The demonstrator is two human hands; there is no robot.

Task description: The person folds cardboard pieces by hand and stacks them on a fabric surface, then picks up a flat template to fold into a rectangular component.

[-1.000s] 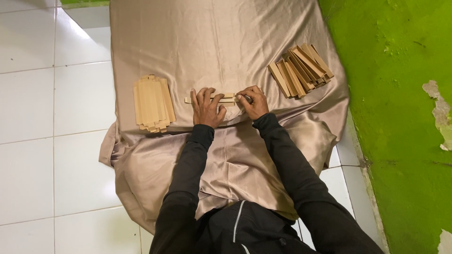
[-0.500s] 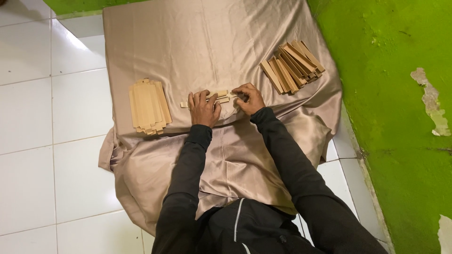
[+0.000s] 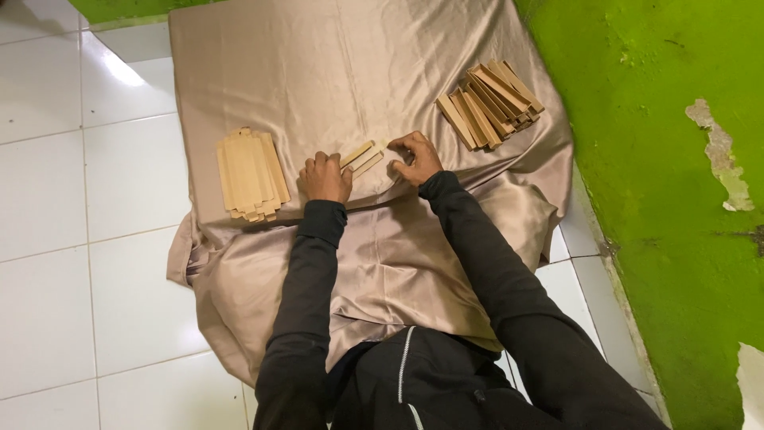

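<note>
**Operator:** Wooden sticks [image 3: 362,158], two or three short flat ones, lie between my hands near the middle of the satin cloth [image 3: 318,72]. Half a second ago they sat level under both sets of fingers; now they are angled, the far ends tipped up toward my right, and my hands have drawn slightly apart.

**Observer:** What does that tell you about the work?

**Operator:** I judge that the little bundle is being squared up or turned, not yet set down on either pile. My left hand [image 3: 325,177] is curled, knuckles up, with its fingertips pressed on the near ends of the sticks. My right hand [image 3: 415,157] is half closed just beside their far ends; I cannot tell whether it pinches a stick or only touches the cloth.

**Observer:** And the sticks themselves?

**Operator:** Pale, bare wood, thin and straight-edged, lying side by side and touching one another. They match the neat flat stack [image 3: 251,173] to my left, where the pieces lie parallel and flush, just beside my left hand. The loose heap [image 3: 489,103] on my right is fanned and overlapping, well apart from the ones I am handling. The cloth is beige, glossy and creased, spread over white floor tiles [image 3: 64,199], with a green wall [image 3: 660,199] along my right.
</note>
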